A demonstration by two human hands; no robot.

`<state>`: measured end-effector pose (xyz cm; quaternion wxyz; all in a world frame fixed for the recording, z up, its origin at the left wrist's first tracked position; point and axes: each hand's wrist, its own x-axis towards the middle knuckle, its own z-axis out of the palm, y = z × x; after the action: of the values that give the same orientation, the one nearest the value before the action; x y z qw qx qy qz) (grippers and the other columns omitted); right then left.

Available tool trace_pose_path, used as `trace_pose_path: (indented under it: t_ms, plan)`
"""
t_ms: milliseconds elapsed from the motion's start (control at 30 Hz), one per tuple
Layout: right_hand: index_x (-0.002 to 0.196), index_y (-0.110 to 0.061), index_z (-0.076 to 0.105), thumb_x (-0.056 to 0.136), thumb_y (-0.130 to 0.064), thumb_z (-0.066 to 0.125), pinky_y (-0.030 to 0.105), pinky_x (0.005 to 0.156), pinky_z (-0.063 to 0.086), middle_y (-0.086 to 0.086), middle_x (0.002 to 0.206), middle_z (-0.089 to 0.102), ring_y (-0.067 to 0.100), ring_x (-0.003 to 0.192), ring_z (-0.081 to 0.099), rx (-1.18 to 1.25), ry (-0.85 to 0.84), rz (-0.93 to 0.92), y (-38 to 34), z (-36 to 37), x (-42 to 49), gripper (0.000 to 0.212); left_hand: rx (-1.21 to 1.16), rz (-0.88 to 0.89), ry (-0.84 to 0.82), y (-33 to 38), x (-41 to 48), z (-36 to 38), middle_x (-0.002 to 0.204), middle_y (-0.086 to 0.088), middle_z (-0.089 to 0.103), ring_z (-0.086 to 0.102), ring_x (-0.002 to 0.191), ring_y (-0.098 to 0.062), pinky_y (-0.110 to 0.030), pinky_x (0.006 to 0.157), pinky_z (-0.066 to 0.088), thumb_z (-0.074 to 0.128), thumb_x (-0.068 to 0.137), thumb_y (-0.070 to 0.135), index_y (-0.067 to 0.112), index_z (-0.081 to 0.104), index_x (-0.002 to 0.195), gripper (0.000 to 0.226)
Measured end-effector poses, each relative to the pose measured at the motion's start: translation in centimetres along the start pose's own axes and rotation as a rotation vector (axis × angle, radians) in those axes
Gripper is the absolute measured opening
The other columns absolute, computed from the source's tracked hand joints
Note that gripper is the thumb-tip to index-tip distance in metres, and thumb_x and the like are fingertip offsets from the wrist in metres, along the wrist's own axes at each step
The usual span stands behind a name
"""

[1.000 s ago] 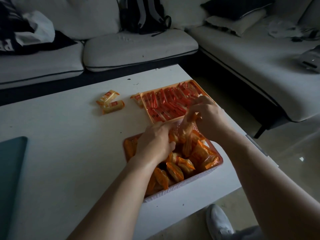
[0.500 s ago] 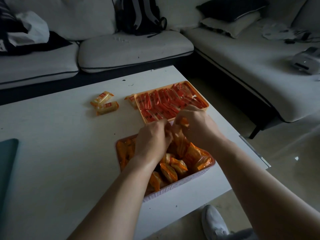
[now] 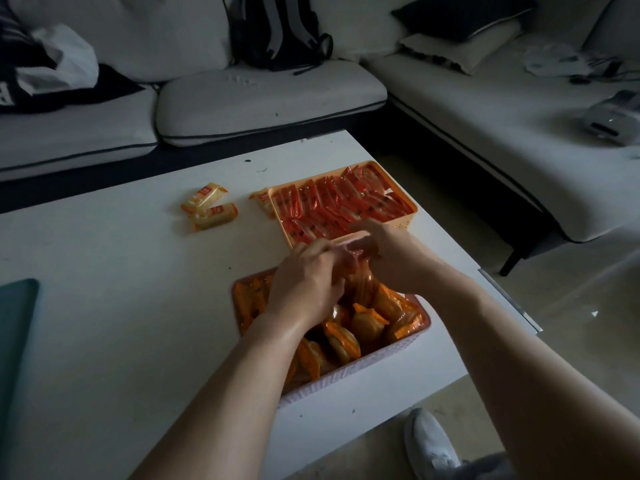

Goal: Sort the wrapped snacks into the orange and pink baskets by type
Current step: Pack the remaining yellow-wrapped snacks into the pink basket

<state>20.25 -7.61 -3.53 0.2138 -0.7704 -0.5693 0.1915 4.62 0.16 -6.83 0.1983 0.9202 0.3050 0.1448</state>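
Note:
A pink basket (image 3: pixel 363 372) near the table's front edge is full of orange-wrapped snacks (image 3: pixel 363 327). Behind it an orange basket (image 3: pixel 412 206) holds rows of red-wrapped snacks (image 3: pixel 339 206). My left hand (image 3: pixel 304 282) and my right hand (image 3: pixel 391 254) meet over the pink basket's far edge. Both pinch a translucent bundle of orange-wrapped snacks (image 3: pixel 358 282) that hangs into the basket. Two yellow-wrapped snacks (image 3: pixel 207 206) lie loose on the table at the left. Another loose snack (image 3: pixel 261 199) touches the orange basket's left wall.
The white table (image 3: pixel 121 289) ends close to the right of the baskets, with floor and my white shoe (image 3: pixel 429 445) below. A teal flat object (image 3: pixel 14 327) lies at the left edge. A grey sofa (image 3: pixel 270 95) with a black backpack (image 3: pixel 277 32) stands behind.
Both hands have drawn closer together and sunk with the bundle of orange snacks toward the pink basket's far edge. The loose snacks have not moved.

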Motion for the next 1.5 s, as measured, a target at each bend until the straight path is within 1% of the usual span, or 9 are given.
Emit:
trace_pose_path:
  t_ms: [100, 300, 433, 500, 733, 867, 1033, 1267, 1500]
  plan:
    - [0.144, -0.02, 0.045, 0.095, 0.0, 0.054, 0.026, 0.06, 0.061, -0.004, 0.123, 0.065, 0.014, 0.091, 0.069, -0.152, 0.131, 0.059, 0.2, -0.1, -0.1, 0.054, 0.062, -0.038, 0.009, 0.1, 0.0, -0.3, 0.126, 0.015, 0.058, 0.05, 0.116, -0.016, -0.037, 0.099, 0.048, 0.07, 0.09, 0.029, 0.041, 0.068, 0.119, 0.032]
    - [0.142, -0.021, 0.045, 0.1, -0.026, 0.057, 0.021, 0.051, 0.038, -0.011, 0.087, 0.044, 0.012, 0.083, 0.049, -0.535, -0.038, -0.004, -0.3, 1.2, -1.0, 0.044, 0.07, -0.044, 0.021, -0.3, 0.1, -0.3, 0.114, 0.01, 0.059, 0.051, 0.11, -0.017, -0.037, 0.092, 0.047, 0.063, 0.091, 0.03, 0.031, 0.071, 0.12, 0.03]
    - [0.134, -0.018, 0.052, 0.098, -0.023, 0.058, 0.025, 0.059, 0.044, -0.003, 0.109, 0.059, 0.015, 0.087, 0.053, -0.565, -0.054, 0.017, -0.6, 1.1, -0.8, 0.037, 0.049, -0.059, 0.006, -0.3, -0.1, -0.4, 0.113, 0.011, 0.058, 0.05, 0.111, -0.016, -0.035, 0.091, 0.047, 0.063, 0.092, 0.032, 0.034, 0.071, 0.116, 0.026]
    - [0.127, -0.016, 0.056, 0.098, -0.026, 0.058, 0.026, 0.061, 0.046, -0.002, 0.102, 0.057, 0.014, 0.084, 0.052, -0.612, -0.067, 0.015, -0.8, 1.2, -0.7, 0.031, 0.036, -0.067, -0.003, -0.4, 0.0, -0.6, 0.114, 0.011, 0.059, 0.05, 0.112, -0.016, -0.036, 0.092, 0.047, 0.063, 0.092, 0.033, 0.036, 0.072, 0.114, 0.024]
    - [0.124, -0.029, 0.065, 0.088, -0.031, 0.073, 0.024, 0.072, 0.058, -0.007, 0.113, 0.063, 0.012, 0.095, 0.059, -0.44, -0.054, -0.062, -0.1, 0.0, -1.0, 0.038, 0.03, -0.085, -0.002, -0.2, -0.1, -0.9, 0.117, 0.012, 0.058, 0.049, 0.114, -0.017, -0.037, 0.096, 0.046, 0.065, 0.092, 0.034, 0.037, 0.072, 0.114, 0.023]
    - [0.122, -0.023, 0.067, 0.089, -0.038, 0.073, 0.029, 0.069, 0.062, -0.005, 0.1, 0.069, 0.011, 0.08, 0.066, -0.353, 0.017, 0.02, 0.0, -0.6, -0.8, 0.036, 0.05, -0.081, 0.092, 0.4, 0.1, -1.5, 0.117, 0.015, 0.058, 0.046, 0.112, -0.019, -0.039, 0.092, 0.035, 0.063, 0.091, 0.036, 0.037, 0.074, 0.107, 0.019]
    - [0.11, -0.02, 0.07, 0.089, -0.051, 0.066, 0.033, 0.061, 0.063, -0.006, 0.085, 0.066, 0.009, 0.066, 0.066, -0.17, 0.2, 0.079, 0.6, -1.1, -0.6, 0.038, -0.189, -0.081, 0.031, 1.2, 0.0, -2.1, 0.117, 0.01, 0.071, 0.064, 0.108, -0.014, -0.029, 0.088, 0.053, 0.063, 0.096, 0.028, 0.032, 0.069, 0.122, 0.027]
    - [0.114, -0.021, 0.071, 0.088, -0.026, 0.077, 0.019, 0.068, 0.06, -0.007, 0.109, 0.065, 0.011, 0.091, 0.067, -0.112, 0.009, -0.073, -0.2, -1.3, -1.1, 0.027, -0.199, -0.14, 0.004, 0.7, -0.3, -2.0, 0.108, 0.007, 0.073, 0.069, 0.101, -0.017, -0.029, 0.083, 0.054, 0.065, 0.095, 0.025, 0.026, 0.068, 0.115, 0.019]
    - [0.122, -0.025, 0.066, 0.087, -0.005, 0.074, 0.025, 0.068, 0.062, -0.008, 0.117, 0.06, 0.012, 0.091, 0.066, -0.083, -0.158, -0.055, -0.3, -0.5, -1.9, 0.041, -0.352, -0.074, -0.138, 0.8, -0.7, -1.8, 0.102, 0.023, 0.064, 0.063, 0.095, 0.0, -0.019, 0.075, 0.054, 0.076, 0.086, 0.033, 0.039, 0.054, 0.125, 0.045]
